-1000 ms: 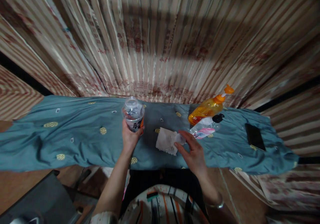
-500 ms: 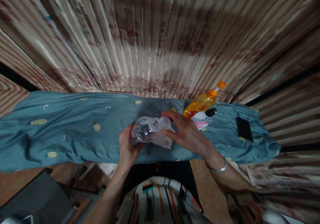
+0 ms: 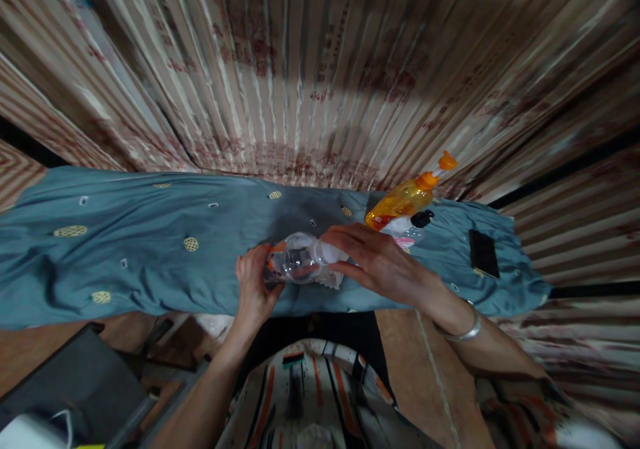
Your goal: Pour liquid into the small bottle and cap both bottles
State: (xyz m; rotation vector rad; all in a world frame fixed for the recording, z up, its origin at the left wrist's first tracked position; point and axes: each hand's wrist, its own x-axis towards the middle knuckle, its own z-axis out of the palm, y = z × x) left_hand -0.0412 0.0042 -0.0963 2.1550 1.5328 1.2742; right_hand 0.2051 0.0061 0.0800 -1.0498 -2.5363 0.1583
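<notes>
A clear plastic bottle (image 3: 299, 260) with an orange label lies tilted over the cloth, its neck pointing right. My left hand (image 3: 254, 281) is wrapped around its lower end. At the bottle's mouth is a translucent whitish cap (image 3: 332, 254), pinched between the thumb and fingers of my right hand (image 3: 373, 260). The cap meets the neck; whether it is seated there I cannot tell. Beneath the neck, partly covered by the bottle and my hand, lies a crumpled pale wrapper or cloth (image 3: 330, 279).
An orange pump bottle (image 3: 400, 203) and a clear bottle with a black pump top (image 3: 413, 225) stand right of my hands. Farther right lies a flat black object (image 3: 484, 253). Teal patterned cloth (image 3: 150, 255) covers the table, with a curtain (image 3: 300, 89) behind it.
My right hand has brought the cap from beside the open mouth onto it. The bottle has tipped further to the right, with my left hand still around it.
</notes>
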